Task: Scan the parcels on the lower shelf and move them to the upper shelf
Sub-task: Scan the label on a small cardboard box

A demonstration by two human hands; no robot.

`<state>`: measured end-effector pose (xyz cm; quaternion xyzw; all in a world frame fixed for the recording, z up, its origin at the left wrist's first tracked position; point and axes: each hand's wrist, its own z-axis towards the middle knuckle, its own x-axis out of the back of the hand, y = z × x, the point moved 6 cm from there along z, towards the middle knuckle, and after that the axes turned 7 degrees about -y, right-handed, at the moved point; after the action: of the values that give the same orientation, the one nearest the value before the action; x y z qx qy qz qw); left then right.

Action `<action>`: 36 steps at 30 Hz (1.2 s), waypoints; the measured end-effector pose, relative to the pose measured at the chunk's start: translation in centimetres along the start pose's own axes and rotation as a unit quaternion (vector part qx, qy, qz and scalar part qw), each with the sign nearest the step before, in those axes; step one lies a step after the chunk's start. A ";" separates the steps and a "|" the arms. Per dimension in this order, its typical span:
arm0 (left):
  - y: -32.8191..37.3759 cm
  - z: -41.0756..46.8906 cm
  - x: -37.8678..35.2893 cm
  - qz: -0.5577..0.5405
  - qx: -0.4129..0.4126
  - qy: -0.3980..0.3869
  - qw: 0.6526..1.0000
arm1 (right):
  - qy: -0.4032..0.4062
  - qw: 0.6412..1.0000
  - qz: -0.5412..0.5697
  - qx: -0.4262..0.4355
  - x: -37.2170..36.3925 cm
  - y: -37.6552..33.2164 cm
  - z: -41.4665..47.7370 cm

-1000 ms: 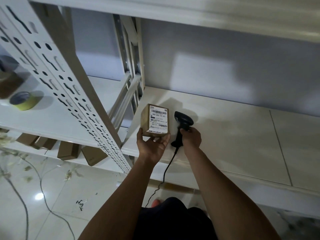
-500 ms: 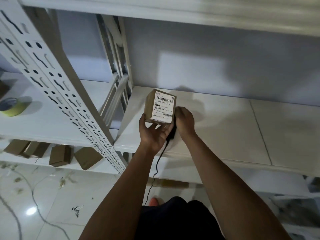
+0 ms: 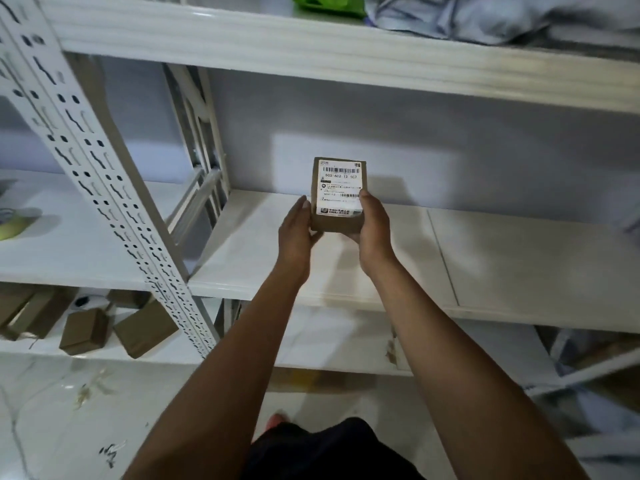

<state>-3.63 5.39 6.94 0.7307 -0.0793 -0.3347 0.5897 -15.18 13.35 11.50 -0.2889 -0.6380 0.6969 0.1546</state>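
Note:
A small brown cardboard parcel (image 3: 338, 223) with a white barcode label is held upright above the white middle shelf (image 3: 519, 261). My left hand (image 3: 297, 230) holds its left side, thumb tucked under the bottom edge. My right hand (image 3: 373, 230) grips the right side with the thumb on the label. The upper shelf (image 3: 311, 46) runs across above the parcel. More brown parcels (image 3: 86, 332) lie on the lower shelf at the bottom left. The scanner is out of sight.
A perforated white upright (image 3: 104, 202) slants down the left. A yellow tape roll (image 3: 14, 226) sits on the left-hand shelf. On the upper shelf lie a green item (image 3: 329, 3) and bluish-grey bags (image 3: 485, 19). Pale tiled floor lies below.
My right hand let go of the black scanner and took the parcel's right side. Both hands have raised the parcel, and the view has tilted up to show the upper shelf.

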 end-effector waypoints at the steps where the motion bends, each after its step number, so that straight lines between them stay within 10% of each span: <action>1: 0.7 -1.0 -1.3 0.026 -0.014 -0.008 1.000 | 0.003 1.000 -0.006 0.004 1.0 -0.9 -0.9; 12: 6.1 -10.0 -12.5 0.123 -0.178 -0.060 0.975 | 0.012 0.994 -0.077 0.078 4.6 -8.6 -8.0; 36: 22.0 -15.9 -12.9 0.119 -0.448 0.116 0.878 | -0.015 0.953 -0.068 0.294 -1.1 -23.8 -12.8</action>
<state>1.89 18.37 33.48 0.4073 0.0618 -0.1742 0.8944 -10.28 26.18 34.76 -0.1762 -0.4248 0.8460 0.2699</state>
